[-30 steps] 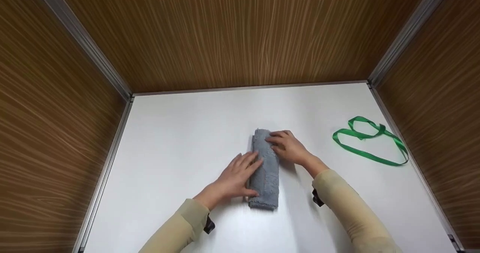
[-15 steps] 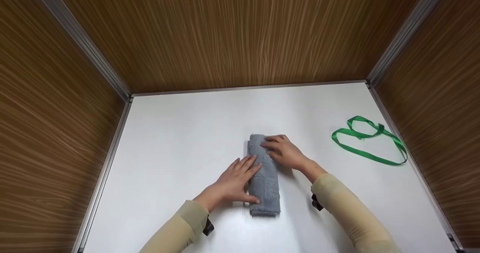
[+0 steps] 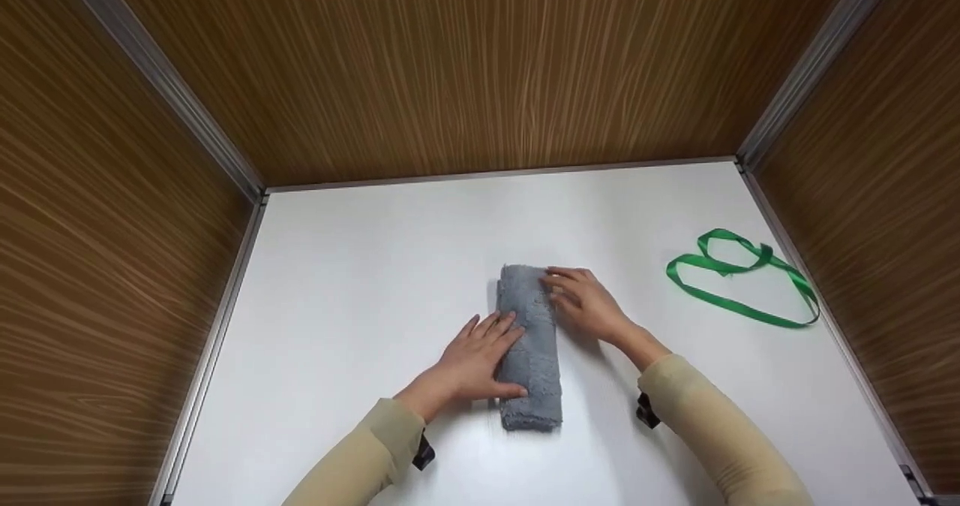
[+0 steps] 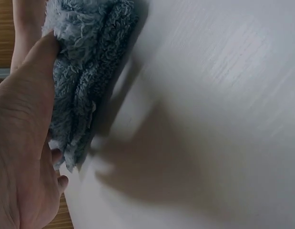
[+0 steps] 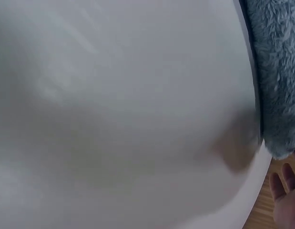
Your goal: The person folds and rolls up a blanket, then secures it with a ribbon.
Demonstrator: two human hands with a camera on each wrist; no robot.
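Grey towel [image 3: 529, 348]: rolled or folded into a long narrow bundle, lying lengthwise, near end toward the person, far end away, roughly mid-width on the white table [image 3: 360, 288]. Fluffy pile, layered edges visible at the near end in the left wrist view [image 4: 85, 71]. Left hand [image 3: 472, 359]: laid flat against the towel's left side at its near half, fingers straight and together, fingertips on the towel's top surface, thumb reaching across the cloth near the lower end; not curled round anything. Left wrist view confirms a straight finger pressing on the pile. Beige sleeve [image 3: 360, 453] on the left forearm, dark strap at the wrist. Right hand [image 3: 589, 303]: beside the towel's right edge at its far half, fingers extended and slightly spread, tips touching the towel's upper right side; relaxed, nothing gripped. In the right wrist view only fingertips show at the lower corner next to the towel's edge [image 5: 276, 76]; finger posture there cannot be told. Farther off to the right: green ribbon [image 3: 739, 277], loose loops lying flat on the table, well apart from towel and hands, near the right wall. Beyond: wood-grain panels [image 3: 480, 70] enclose the table at left, back and right, with metal strips at the corners.
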